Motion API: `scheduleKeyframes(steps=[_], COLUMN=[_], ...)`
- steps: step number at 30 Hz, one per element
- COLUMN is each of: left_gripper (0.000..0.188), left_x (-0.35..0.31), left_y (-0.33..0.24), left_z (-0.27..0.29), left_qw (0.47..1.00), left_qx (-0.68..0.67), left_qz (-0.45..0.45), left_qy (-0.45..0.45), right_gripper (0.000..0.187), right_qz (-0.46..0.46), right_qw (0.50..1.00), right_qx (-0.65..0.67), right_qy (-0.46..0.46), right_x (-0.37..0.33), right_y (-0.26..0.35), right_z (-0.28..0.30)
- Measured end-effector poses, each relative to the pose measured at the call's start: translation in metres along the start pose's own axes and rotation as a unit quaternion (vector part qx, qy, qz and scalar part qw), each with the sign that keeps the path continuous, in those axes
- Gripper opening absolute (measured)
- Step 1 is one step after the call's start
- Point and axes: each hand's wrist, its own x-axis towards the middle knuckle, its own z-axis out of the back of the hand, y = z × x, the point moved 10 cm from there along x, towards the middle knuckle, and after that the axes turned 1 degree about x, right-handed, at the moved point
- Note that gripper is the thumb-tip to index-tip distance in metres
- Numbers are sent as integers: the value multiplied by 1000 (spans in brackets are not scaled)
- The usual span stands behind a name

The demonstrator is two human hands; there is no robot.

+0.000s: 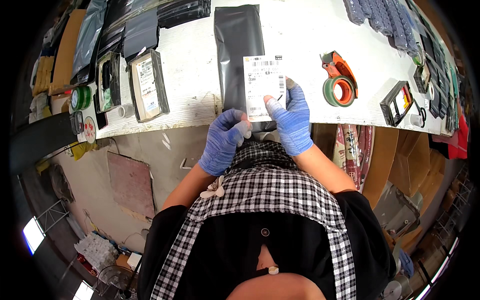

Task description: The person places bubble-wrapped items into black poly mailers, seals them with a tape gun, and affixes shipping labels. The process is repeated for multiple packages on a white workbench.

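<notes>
A white printed shipping label (260, 82) is held up over a black plastic mailer bag (239, 35) that lies on the white table. My right hand (291, 120), in a blue fingerless-tip glove, grips the label's right edge with the thumb on its front. At the label's lower left corner, my left hand (224, 140), gloved the same way, has its fingers pinched together. The label's back is hidden. To the right lies an orange tape dispenser (340, 80) with a green-rimmed roll.
Two open boxes, one with labels inside (148, 86), stand on the left of the white table (187, 60). Stacked dark mailer bags (141, 35) lie behind them. Bubble-wrapped rolls (387, 20) sit far right, and a small black box (397, 103) stands near the right edge.
</notes>
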Motion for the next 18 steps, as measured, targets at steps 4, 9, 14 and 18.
scheduleKeyframes(steps=[4,9,14,18], left_gripper=[5,7,7,5], left_x=[-3,-3,-5,-6], left_y=[-8,-5,-12,-14], left_z=[-3,-2,-4,-2], left_qw=[998,998,996,989], left_qx=[-9,4,15,79], left_qz=[-62,-68,-88,-117], left_qy=[0,11,-9,-33], right_gripper=[70,43,24,21], right_qz=[147,223,232,274], right_qw=[934,923,911,897], right_qx=[-321,-240,-278,-299], right_qy=[-55,202,198,176], right_x=[-2,-29,-40,-41], right_y=[15,38,41,42], right_z=[5,-32,-35,-34])
